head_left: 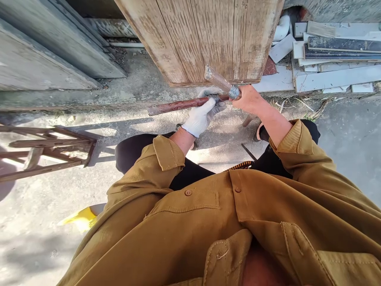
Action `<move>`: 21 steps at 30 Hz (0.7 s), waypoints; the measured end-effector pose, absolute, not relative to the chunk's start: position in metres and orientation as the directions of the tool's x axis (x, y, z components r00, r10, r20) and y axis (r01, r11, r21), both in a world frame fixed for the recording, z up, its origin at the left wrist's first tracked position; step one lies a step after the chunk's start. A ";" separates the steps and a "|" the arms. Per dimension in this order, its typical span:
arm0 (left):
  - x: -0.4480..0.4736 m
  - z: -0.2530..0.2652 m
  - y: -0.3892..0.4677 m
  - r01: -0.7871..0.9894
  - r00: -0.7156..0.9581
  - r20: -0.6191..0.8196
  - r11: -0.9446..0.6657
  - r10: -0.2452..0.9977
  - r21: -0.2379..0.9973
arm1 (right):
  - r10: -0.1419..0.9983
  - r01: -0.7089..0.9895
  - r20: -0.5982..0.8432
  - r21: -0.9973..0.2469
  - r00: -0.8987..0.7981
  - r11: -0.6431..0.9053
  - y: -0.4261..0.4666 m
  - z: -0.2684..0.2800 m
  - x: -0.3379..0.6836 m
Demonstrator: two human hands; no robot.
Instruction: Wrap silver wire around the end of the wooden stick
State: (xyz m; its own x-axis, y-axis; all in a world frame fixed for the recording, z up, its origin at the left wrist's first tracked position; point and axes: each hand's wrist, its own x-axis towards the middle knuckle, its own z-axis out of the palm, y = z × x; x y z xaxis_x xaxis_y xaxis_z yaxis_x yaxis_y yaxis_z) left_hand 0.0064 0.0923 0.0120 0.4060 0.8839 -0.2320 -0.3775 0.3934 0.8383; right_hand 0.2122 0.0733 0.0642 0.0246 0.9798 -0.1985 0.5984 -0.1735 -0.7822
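My left hand (198,118), in a white work glove, is closed around a reddish-brown wooden stick (175,106) that points out to the left. Wire (213,97) is wound on this stick close to the gloved fingers. A lighter brown wooden stick (217,78) slants up and to the left out of my bare right hand (248,98), whose fingers wrap its lower end. Grey wire is coiled around it just by those fingers. The two sticks meet or overlap between my hands; whether the wire joins them I cannot tell.
In front stands a worn plank panel (214,39). Stacked boards (339,55) lie at the right, beside a white pipe (282,28). A wooden stool frame (50,149) is at the left, a yellow object (80,219) below it. A dark rod (248,151) lies between my legs.
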 end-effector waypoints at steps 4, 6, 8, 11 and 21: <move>0.012 0.005 0.089 -0.428 0.383 -0.230 0.393 0.895 0.814 | 0.970 0.679 -0.231 -0.700 0.076 -0.220 0.074 0.070 0.202; 0.014 0.004 0.088 -0.454 0.374 -0.234 0.398 0.897 0.798 | 0.964 0.692 -0.243 -0.677 0.112 -0.251 0.075 0.071 0.196; 0.015 0.005 0.088 -0.469 0.354 -0.246 0.399 0.902 0.788 | 0.959 0.684 -0.242 -0.676 0.147 -0.275 0.075 0.070 0.192; 0.016 0.006 0.088 -0.506 0.313 -0.225 0.362 0.923 0.783 | 0.961 0.625 -0.212 -0.730 0.179 -0.277 0.075 0.062 0.187; 0.022 0.006 0.089 -0.572 0.208 -0.260 0.333 0.943 0.750 | 0.916 0.212 -0.381 -0.892 0.123 -0.400 0.068 0.045 0.169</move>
State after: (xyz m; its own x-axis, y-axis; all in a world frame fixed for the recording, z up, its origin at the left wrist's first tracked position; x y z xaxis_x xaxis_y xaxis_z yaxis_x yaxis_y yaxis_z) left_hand 0.0216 0.0890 0.0063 0.2080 0.9429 -0.2601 -0.5718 0.3329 0.7498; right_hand 0.1692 0.0678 0.0445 0.1230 0.9162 -0.3815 0.2121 -0.3998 -0.8917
